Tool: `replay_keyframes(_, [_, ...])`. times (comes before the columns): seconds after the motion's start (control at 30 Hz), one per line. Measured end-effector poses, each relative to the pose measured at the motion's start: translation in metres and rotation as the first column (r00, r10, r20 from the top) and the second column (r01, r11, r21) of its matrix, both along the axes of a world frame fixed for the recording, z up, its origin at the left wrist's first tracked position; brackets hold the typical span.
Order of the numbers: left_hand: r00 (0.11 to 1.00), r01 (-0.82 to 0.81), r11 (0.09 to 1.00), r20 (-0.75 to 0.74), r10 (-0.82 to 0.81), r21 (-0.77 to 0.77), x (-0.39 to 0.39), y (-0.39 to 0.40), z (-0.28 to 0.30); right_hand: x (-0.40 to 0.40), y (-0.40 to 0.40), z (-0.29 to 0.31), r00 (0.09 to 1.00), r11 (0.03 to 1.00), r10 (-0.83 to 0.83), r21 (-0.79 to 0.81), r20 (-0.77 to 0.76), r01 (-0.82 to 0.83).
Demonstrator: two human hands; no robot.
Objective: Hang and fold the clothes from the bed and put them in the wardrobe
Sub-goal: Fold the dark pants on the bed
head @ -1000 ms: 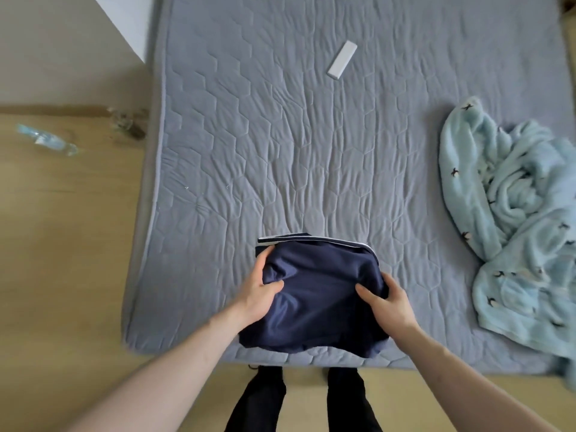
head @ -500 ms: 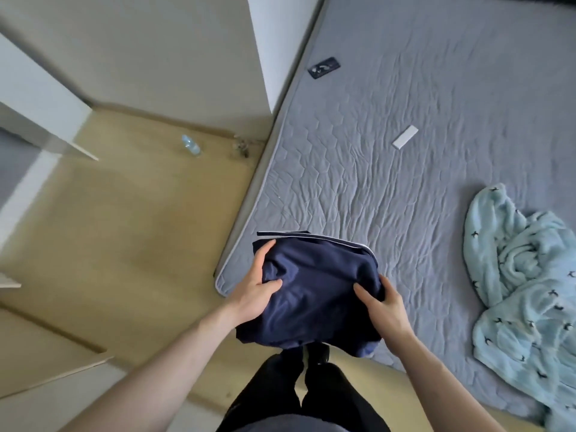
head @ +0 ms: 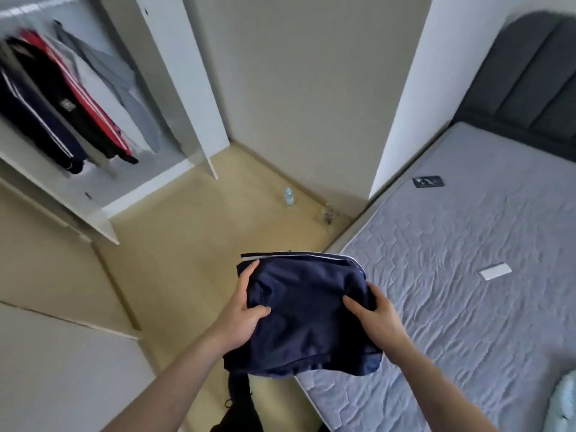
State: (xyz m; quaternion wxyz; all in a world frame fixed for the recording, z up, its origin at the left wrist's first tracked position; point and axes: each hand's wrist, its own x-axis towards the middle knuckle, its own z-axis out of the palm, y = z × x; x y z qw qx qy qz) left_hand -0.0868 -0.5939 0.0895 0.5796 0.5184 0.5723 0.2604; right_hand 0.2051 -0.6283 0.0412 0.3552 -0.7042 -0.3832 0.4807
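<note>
Navy blue cloth, folded into a soft square bundle with a thin white stripe along its far edge [head: 307, 313], sits between two bare hands in the air, over the wooden floor [head: 193, 244] and just past the corner of the grey quilted bed [head: 452, 307]. The left hand [head: 241, 310] grips the left side, with its thumb on top and its fingers tucked under. The right hand [head: 375, 318] grips the right side the same way. The hands are apart, one on each side, most likely so the folds stay flat and do not fall open on the way. The open white wardrobe [head: 103, 188] stands ahead on the left, with dark, red and grey clothes hanging on a rail [head: 65, 98], so it looks like the bundle is being carried there to be put away. A pale blue fluffy cloth [head: 565, 400] peeks in at the bottom right edge, cut off, so it may be the next thing to fold. The fingers under the bundle are hidden. A small clear plastic bottle [head: 289, 197] stands on the floor by the wall, and something small beside it in the corner is too blurry to name. A flat white strip [head: 495, 272] and a small dark card [head: 428, 181] lie on the bed, and it is hard to say what they are. The hanging clothes are blurry too.
</note>
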Motion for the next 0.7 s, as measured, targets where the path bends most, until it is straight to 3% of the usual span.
replay_keyframes(0.3, [0.966,-0.257,0.959,0.010,0.258,0.122,-0.150,0.088,0.039,-0.149,0.150,0.051,0.978,0.975,0.205,0.098,-0.043,-0.200])
replay_keyframes(0.7, [0.933,-0.334,0.894,-0.028,0.358,0.298,-0.344,0.238,0.105,-0.343,0.323,0.115,0.931,0.913,0.358,0.239,-0.077,-0.331])
